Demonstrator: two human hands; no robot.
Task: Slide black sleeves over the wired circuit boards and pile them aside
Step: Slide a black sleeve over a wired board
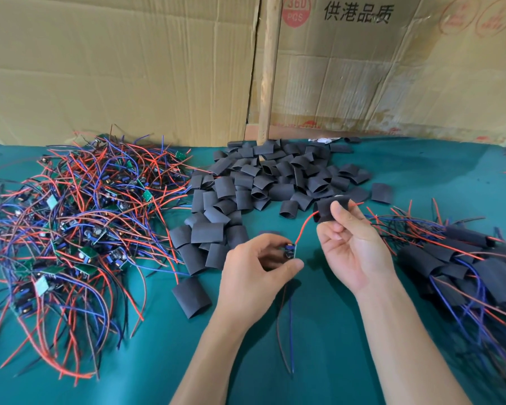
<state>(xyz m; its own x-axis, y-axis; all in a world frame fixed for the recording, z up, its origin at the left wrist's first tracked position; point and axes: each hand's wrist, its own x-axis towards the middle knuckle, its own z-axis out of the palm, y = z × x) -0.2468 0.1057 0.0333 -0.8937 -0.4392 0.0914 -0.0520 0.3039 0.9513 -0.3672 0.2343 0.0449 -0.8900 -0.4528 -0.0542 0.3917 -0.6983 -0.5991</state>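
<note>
My left hand [254, 264] pinches a small wired circuit board [290, 250] just above the green table. Its red wire [304, 226] arcs up to the right and passes through a black sleeve [327, 210], which my right hand [351, 247] pinches between thumb and fingers. The wire's tip pokes out of the sleeve's far end. The board's blue and dark wires [289, 340] hang down toward me. The sleeve sits on the wire, apart from the board.
A tangled heap of bare wired boards [79, 229] fills the left. Loose black sleeves [263, 182] are heaped at centre back. Sleeved boards [465, 264] are piled on the right. Cardboard boxes [129, 68] wall off the back of the green table [319, 331].
</note>
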